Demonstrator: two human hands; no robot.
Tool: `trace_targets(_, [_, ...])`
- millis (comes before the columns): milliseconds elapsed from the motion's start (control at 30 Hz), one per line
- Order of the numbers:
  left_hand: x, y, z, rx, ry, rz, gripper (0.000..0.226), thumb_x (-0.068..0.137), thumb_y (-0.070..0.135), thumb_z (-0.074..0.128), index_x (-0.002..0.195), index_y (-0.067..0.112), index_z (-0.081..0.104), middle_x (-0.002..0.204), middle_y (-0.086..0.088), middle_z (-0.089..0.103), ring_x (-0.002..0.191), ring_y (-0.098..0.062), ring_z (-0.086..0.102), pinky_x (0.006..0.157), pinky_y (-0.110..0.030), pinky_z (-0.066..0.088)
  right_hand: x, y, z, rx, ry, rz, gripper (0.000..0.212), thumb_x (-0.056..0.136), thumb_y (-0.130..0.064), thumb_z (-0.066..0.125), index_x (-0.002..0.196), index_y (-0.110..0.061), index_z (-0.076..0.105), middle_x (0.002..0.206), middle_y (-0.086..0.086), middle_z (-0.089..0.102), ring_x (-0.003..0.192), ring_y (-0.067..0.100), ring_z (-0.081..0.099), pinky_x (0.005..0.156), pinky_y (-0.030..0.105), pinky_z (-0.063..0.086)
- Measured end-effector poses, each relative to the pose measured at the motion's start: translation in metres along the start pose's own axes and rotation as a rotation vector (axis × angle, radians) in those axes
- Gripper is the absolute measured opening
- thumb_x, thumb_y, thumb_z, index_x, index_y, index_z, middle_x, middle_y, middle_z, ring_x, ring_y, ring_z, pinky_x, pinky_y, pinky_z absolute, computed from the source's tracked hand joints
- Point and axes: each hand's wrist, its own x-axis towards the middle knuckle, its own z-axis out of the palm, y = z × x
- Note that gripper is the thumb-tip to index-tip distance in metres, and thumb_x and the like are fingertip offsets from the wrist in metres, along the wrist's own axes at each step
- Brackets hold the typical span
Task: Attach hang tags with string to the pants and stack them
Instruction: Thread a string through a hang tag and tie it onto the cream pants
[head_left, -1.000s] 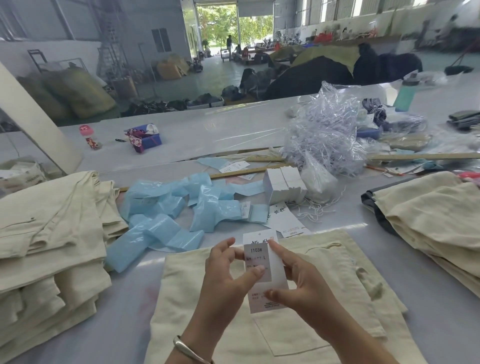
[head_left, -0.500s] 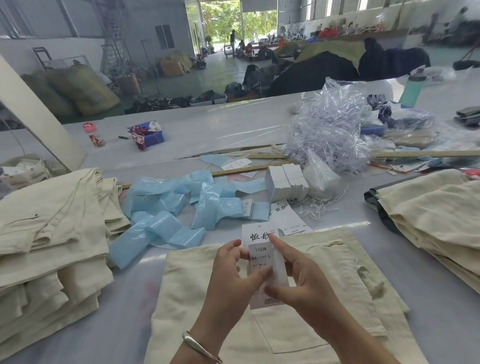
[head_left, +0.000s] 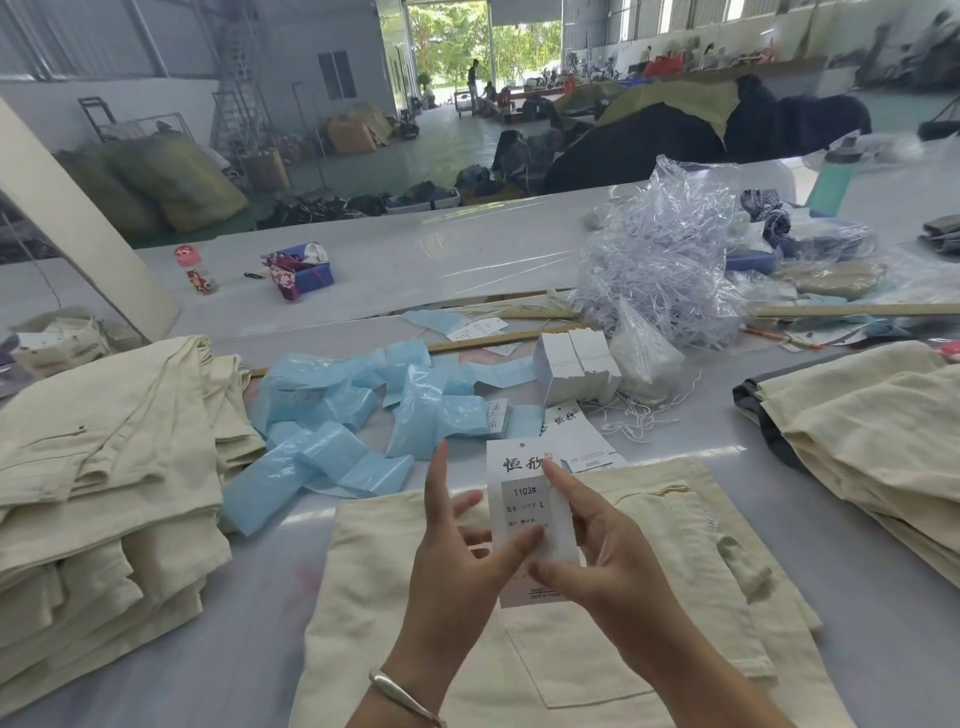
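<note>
Right hand (head_left: 597, 540) pinching hang tag (head_left: 524, 499); left hand (head_left: 457, 540) steadying it, thumb touching, fingers spread. Light, stiff card, likely creasing easily; hold edges.

Pale blue plastic sleeves (head_left: 332, 436) strewn on the table (head_left: 156, 670), crumpled clear plastic bag (head_left: 670, 249) behind, wooden ruler (head_left: 852, 310), small pink-capped bottle (head_left: 193, 269), blue box (head_left: 311, 273)
</note>
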Motion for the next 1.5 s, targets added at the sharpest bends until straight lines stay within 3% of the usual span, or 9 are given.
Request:
trace_targets(133, [-0.001, 0.006, 0.004, -0.397, -0.063, -0.065, 0.099, 0.074, 0.009, 0.079, 0.150, 0.036, 0.020, 0.100, -0.012, 0.074, 0.095, -0.027, 0.071, 0.076, -0.037, 0.058, 0.000, -0.006, 0.001, 0.110, -0.008, 0.022, 0.086, 0.060, 0.000, 0.078, 0.136, -0.025, 0.049, 0.117, -0.003, 0.069, 0.111, 0.014, 0.063, 0.079, 0.027, 0.055])
trace_targets(267, [-0.001, 0.011, 0.010, -0.525, -0.071, -0.100, 0.089, 0.078, -0.005, 0.070, 0.148, 0.028, 0.026, 0.101, -0.019, 0.073, 0.101, -0.033, 0.069, 0.079, -0.032, 0.056, 0.003, -0.012, 0.001, 0.319, 0.019, 0.047, 0.079, 0.058, 0.000, 0.079, 0.132, -0.015, 0.054, 0.111, 0.011, 0.071, 0.104, 0.026, 0.067, 0.085, 0.033, 0.053])
trace_targets(500, [-0.007, 0.012, 0.015, -0.456, -0.132, -0.082, 0.088, 0.069, 0.006, 0.080, 0.142, 0.028, 0.036, 0.095, -0.017, 0.074, 0.090, -0.022, 0.071, 0.074, -0.029, 0.056, 0.011, -0.016, -0.003, 0.451, 0.172, 0.170, 0.067, 0.051, -0.002, 0.079, 0.116, -0.009, 0.066, 0.095, 0.016, 0.073, 0.079, 0.023, 0.070, 0.066, 0.031, 0.056])
trace_targets(733, [-0.005, 0.003, 0.020, -0.437, -0.188, -0.134, 0.070, 0.076, -0.012, 0.072, 0.131, 0.024, 0.047, 0.092, -0.022, 0.073, 0.083, -0.024, 0.071, 0.071, -0.029, 0.055, 0.021, -0.014, -0.008, 0.418, 0.377, 0.156, 0.033, 0.071, 0.001, 0.075, 0.101, -0.012, 0.072, 0.076, 0.016, 0.070, 0.063, 0.024, 0.066, 0.055, 0.033, 0.056])
trace_targets(967, [0.006, -0.005, 0.025, -0.381, -0.187, -0.184, 0.030, 0.067, 0.019, 0.083, 0.094, 0.009, 0.074, 0.093, -0.017, 0.074, 0.082, -0.024, 0.071, 0.070, -0.029, 0.055, 0.021, 0.000, 0.001, 0.186, 0.426, 0.102, 0.011, 0.085, -0.006, 0.069, 0.082, -0.013, 0.076, 0.079, 0.008, 0.074, 0.073, 0.024, 0.067, 0.074, 0.045, 0.057])
trace_targets(1067, [0.011, -0.014, 0.032, -0.408, -0.155, -0.230, 0.024, 0.070, 0.026, 0.080, 0.087, 0.009, 0.075, 0.088, -0.015, 0.074, 0.075, -0.021, 0.068, 0.065, -0.030, 0.055, 0.023, 0.009, -0.002, 0.144, 0.390, 0.105, 0.016, 0.089, -0.004, 0.063, 0.085, -0.014, 0.076, 0.084, 0.004, 0.075, 0.076, 0.016, 0.069, 0.076, 0.038, 0.058])
trace_targets(1200, [0.020, -0.024, 0.040, -0.266, -0.024, -0.213, 0.035, 0.075, 0.039, 0.072, 0.066, 0.006, 0.064, 0.061, -0.004, 0.059, 0.056, -0.014, 0.050, 0.052, -0.024, 0.043, 0.039, 0.023, -0.031, 0.082, 0.406, 0.110, 0.020, 0.087, 0.003, 0.063, 0.087, -0.012, 0.076, 0.069, 0.002, 0.071, 0.062, 0.011, 0.061, 0.061, 0.018, 0.051])
trace_targets(1333, [0.050, -0.031, 0.048, -0.174, 0.154, -0.181, 0.051, 0.086, 0.033, 0.071, 0.052, 0.012, 0.039, 0.055, -0.004, 0.036, 0.054, -0.016, 0.030, 0.049, -0.026, 0.026, 0.082, 0.041, -0.093, -0.318, 0.538, 0.098, 0.014, 0.084, 0.001, 0.065, 0.081, -0.011, 0.071, 0.067, 0.004, 0.065, 0.066, 0.018, 0.059, 0.063, 0.026, 0.047])
trace_targets(1500, [0.083, -0.045, 0.068, -0.152, 0.162, -0.193, 0.047, 0.091, 0.030, 0.065, 0.058, 0.013, 0.037, 0.056, 0.000, 0.036, 0.052, -0.014, 0.033, 0.046, -0.017, 0.029, 0.142, 0.068, -0.176, -0.895, 0.530, 0.226, 0.008, 0.082, -0.011, 0.067, 0.077, -0.017, 0.064, 0.079, 0.001, 0.066, 0.072, 0.019, 0.055, 0.057, 0.027, 0.034])
